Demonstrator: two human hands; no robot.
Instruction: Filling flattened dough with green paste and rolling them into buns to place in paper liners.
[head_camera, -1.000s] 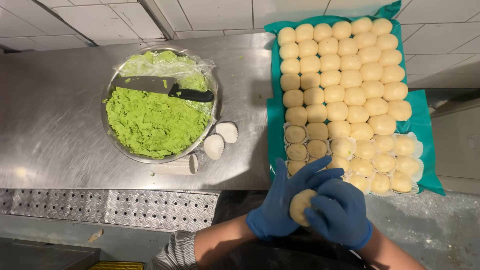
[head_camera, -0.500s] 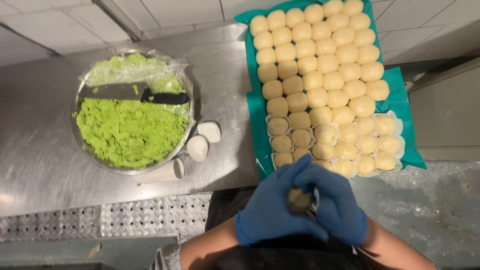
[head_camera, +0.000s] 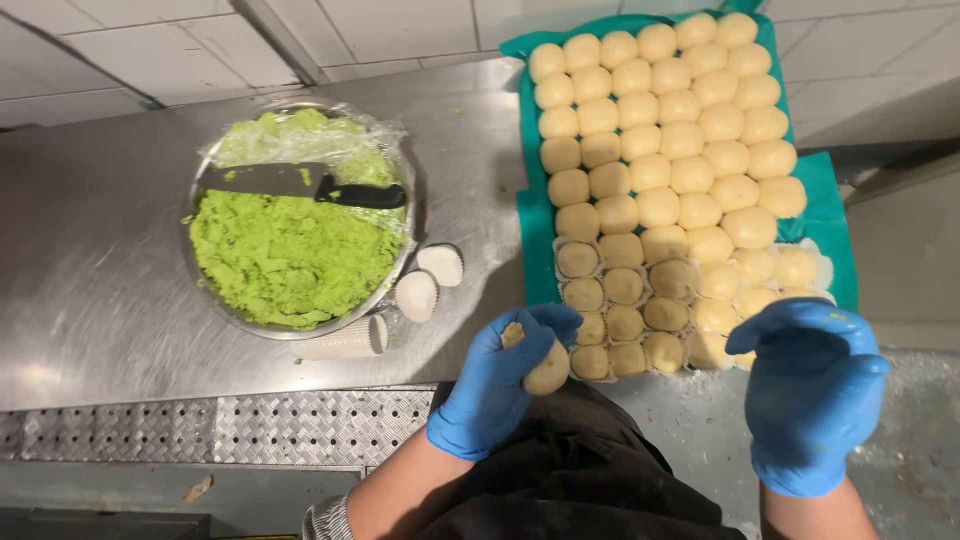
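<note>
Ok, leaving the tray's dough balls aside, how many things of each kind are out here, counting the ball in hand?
Metal bowl of green paste: 1
Knife: 1
Loose paper cups: 2
Stack of paper cups: 1
Teal tray: 1
Dough ball in the left hand: 1
Total: 7

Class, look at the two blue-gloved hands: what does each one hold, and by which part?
Left hand cups a pale round dough ball around its upper side. Right hand holds nothing visible.
</note>
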